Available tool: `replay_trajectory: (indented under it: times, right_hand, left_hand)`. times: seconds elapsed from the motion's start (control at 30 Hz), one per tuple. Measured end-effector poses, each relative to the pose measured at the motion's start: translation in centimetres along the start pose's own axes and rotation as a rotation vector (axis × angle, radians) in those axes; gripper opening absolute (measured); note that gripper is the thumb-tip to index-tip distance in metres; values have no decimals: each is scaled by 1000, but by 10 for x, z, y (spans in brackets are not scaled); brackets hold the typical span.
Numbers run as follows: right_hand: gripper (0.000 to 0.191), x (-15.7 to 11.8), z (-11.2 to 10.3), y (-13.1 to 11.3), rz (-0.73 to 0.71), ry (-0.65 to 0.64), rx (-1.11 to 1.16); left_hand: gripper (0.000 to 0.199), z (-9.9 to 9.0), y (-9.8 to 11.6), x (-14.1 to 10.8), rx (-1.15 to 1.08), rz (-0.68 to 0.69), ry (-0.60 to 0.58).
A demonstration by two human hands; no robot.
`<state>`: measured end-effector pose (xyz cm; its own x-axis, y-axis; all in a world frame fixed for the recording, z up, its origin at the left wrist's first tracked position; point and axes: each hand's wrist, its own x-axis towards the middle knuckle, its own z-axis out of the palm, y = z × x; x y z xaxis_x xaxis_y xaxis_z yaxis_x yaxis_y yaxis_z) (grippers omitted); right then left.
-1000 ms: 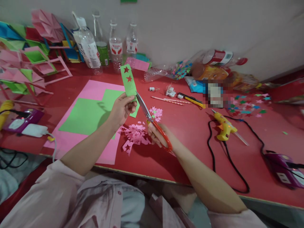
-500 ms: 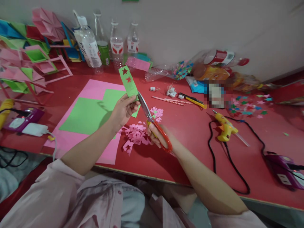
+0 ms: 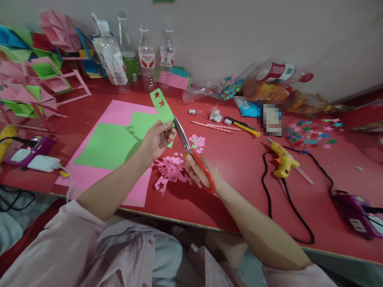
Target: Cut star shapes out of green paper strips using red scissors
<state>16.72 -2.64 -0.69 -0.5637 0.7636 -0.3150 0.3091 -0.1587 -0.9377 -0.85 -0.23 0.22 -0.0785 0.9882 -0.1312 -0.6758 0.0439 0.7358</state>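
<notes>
Head view: green strip w/ 2 star cut-outs, held above bench; tips of scissors at its right edge.
L hand: pinching strip's lower end.
R hand: closed round scissors handles.
Cut now: prob. snipping strip.
Next snip: likely needs steady strip, aligned tips.

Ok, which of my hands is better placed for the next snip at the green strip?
Probably your right hand: it holds the scissors, with the blade tips by the edge of the green strip. Your left hand grips the strip's lower end, so it seems better suited to steadying.
</notes>
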Motion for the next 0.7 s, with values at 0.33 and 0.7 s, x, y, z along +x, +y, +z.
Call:
replay_trajectory:
  times: [0.33, 0.7]
  right_hand:
    - [53, 3, -3, 1, 71, -4, -60]
    - [51, 6, -13, 3, 136, 22, -107]
  left_hand:
    - [13, -6, 1, 6, 137, 156, 60]
    - [9, -11, 7, 10, 397, 310, 67]
